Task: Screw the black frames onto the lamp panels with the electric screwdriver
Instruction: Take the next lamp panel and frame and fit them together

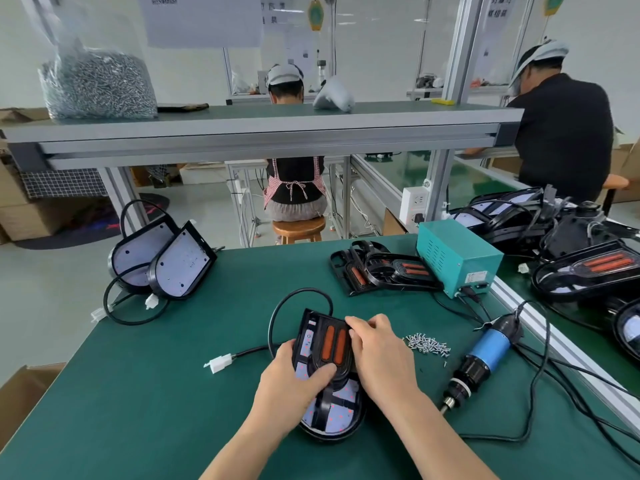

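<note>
The lamp panel [341, 415] lies flat on the green bench [156, 393] right in front of me, rounded end toward me. The black frame [334, 341], with its two orange strips, sits on top of it. My left hand [294, 375] grips the panel at its left edge, thumb laid across the middle of the frame. My right hand [381, 355] comes in from the right, fingers curled onto the frame's far right edge beside the orange strips. The panel's black cable [298, 293] loops away behind it and ends in a white connector [220, 362] to my left.

Just right of my right hand is a small heap of loose screws [427, 344]. Beyond it the electric screwdriver [485, 355] lies on the bench, untouched, bit end toward me. Farther back stands a teal power box [457, 258], with a stack of frames [384, 271] beside it. At the far left corner two more panels [162, 265] lean together, and a bag of screws [97, 81] sits on the shelf above.
</note>
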